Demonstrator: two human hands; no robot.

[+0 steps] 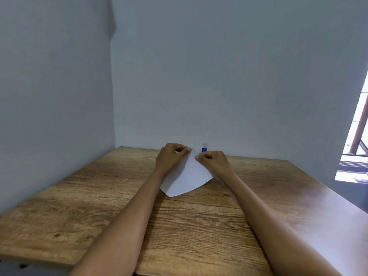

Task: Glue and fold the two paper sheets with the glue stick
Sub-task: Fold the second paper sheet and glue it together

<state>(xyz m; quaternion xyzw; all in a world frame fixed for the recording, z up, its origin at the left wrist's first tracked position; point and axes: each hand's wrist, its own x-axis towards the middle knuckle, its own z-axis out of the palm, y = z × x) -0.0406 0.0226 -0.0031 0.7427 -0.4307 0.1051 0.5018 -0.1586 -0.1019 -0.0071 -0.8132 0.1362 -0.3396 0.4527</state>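
Observation:
White paper (188, 177) lies on the wooden table (99, 196), bent over on itself with its rounded fold toward me. My left hand (171, 156) pinches the paper's far edge at the left, fingers curled. My right hand (213, 159) pinches the same far edge just to the right. The two hands sit close together at the paper's far end. A glue stick (204, 147) with a blue body and white cap stands upright behind the hands, near the wall. I cannot tell whether one sheet or two are in the fold.
Grey walls (219, 76) close the table at the back and the left. The table's right edge drops off toward a bright window (356, 136). Bare wood surrounds the paper on all sides.

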